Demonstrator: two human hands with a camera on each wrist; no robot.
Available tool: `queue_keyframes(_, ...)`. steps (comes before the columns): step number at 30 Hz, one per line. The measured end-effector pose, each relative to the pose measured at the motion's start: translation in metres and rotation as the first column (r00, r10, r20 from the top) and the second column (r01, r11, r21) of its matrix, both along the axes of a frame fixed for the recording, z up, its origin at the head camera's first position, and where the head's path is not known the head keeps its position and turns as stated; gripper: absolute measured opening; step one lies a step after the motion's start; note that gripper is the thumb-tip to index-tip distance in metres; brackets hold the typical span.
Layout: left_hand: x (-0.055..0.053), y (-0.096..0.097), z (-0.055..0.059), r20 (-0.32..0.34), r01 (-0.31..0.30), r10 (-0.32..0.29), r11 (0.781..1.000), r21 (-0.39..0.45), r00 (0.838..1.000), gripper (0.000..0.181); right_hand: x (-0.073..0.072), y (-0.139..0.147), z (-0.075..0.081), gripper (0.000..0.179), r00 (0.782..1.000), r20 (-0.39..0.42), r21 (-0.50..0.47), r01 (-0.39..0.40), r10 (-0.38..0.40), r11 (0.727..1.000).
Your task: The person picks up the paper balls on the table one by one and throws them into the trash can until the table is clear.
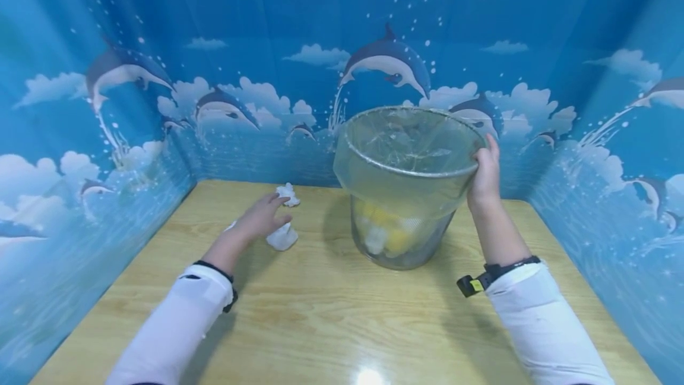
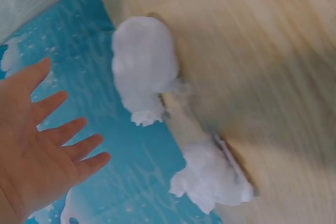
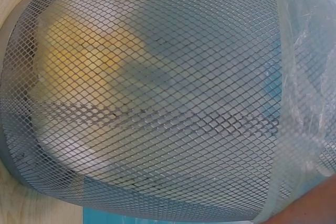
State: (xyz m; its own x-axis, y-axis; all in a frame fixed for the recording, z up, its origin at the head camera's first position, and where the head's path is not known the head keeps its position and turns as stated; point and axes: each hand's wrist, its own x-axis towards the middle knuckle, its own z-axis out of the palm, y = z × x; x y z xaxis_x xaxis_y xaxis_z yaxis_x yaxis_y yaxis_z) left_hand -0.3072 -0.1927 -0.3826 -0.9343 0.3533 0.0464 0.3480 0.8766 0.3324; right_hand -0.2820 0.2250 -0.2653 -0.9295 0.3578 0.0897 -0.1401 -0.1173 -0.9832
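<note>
My right hand [image 1: 485, 174] grips the rim of a wire-mesh wastebasket [image 3: 210, 77] at its right side, thumb over the edge. A translucent plastic bag [image 1: 411, 141] lines the basket and folds down over its outside. Through the mesh, blurred yellow and white contents [image 1: 387, 233] show near the bottom. Left of the basket my left hand [image 1: 259, 218] hovers with fingers spread and nothing in it. Close by lie a crumpled white tissue [image 1: 282, 236] on its near side and another crumpled tissue [image 1: 288, 194] just past its fingertips. A white scrap [image 1: 231, 226] peeks out behind the wrist.
Everything stands on a light wood-grain table [image 1: 331, 314]. Blue curtains with dolphins and clouds [image 1: 299, 34] enclose its back and both sides. Black straps [image 1: 499, 272] circle both wrists over white sleeves [image 1: 550, 325].
</note>
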Motion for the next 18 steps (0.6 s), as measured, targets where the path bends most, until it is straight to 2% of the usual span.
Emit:
queue_keyframes(6, -0.005, -0.004, -0.017, 0.03, 0.074, -0.073, 0.997, -0.029, 0.997, 0.058, 0.0, 0.0, 0.0, 0.069, 1.0, -0.004, 0.002, -0.005, 0.005, 1.0)
queue_keyframes(11, -0.006, -0.005, -0.023, 0.111, 0.082, -0.076, 0.995, -0.05, 0.991, 0.065, 0.0, 0.0, -0.001, 0.07, 1.0, -0.001, -0.002, -0.008, 0.008, 1.0)
queue_keyframes(14, -0.012, -0.008, -0.03, 0.143, 0.095, -0.087, 0.994, -0.052, 0.986, 0.07, -0.001, 0.0, -0.001, 0.07, 1.0, -0.002, -0.002, -0.01, 0.01, 1.0)
queue_keyframes(15, -0.015, -0.01, -0.033, 0.147, 0.101, -0.092, 0.993, -0.056, 0.985, 0.071, -0.001, 0.0, -0.001, 0.07, 1.0, -0.003, -0.003, -0.011, 0.011, 1.0)
queue_keyframes(16, -0.021, -0.014, -0.042, 0.124, 0.119, -0.111, 0.991, -0.057, 0.986, 0.073, -0.001, 0.001, -0.001, 0.07, 1.0, -0.003, -0.002, -0.011, 0.011, 1.0)
queue_keyframes(18, -0.026, -0.014, -0.047, 0.137, 0.126, -0.117, 0.99, -0.06, 0.984, 0.075, 0.0, 0.001, 0.0, 0.069, 1.0, -0.005, -0.001, -0.011, 0.011, 1.0)
